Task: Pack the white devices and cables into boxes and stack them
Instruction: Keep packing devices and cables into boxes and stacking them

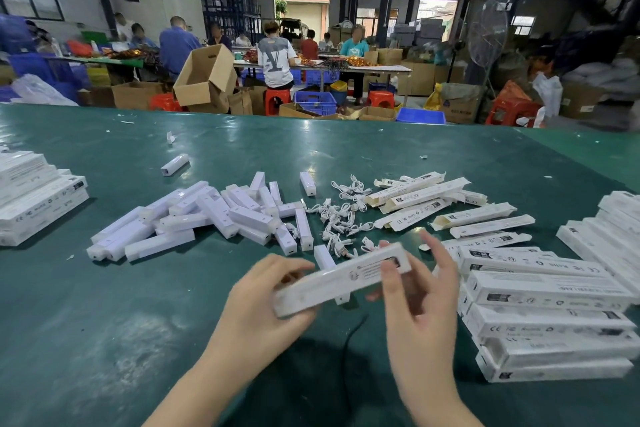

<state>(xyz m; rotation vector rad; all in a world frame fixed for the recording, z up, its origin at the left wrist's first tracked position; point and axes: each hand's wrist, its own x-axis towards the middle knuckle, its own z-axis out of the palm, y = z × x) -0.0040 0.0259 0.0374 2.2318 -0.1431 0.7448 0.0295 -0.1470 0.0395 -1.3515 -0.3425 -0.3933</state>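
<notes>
While the left hand (pixel 266 291) and right hand (pixel 419 302) curl their fingers (pixel 389 274) around 1 box (pixel 341 279) above the desk (pixel 104 322), packed stacks (pixel 550 315) sit right of them, and loose devices (pixel 194 218), cables (pixel 341 218) and empty boxes (pixel 433 204) wait beyond.

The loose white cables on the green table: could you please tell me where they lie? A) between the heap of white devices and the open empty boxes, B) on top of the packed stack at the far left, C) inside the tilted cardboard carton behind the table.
A: the loose white cables lie on the green table, with the heap of white devices to their left and the open empty boxes to their right.
</notes>
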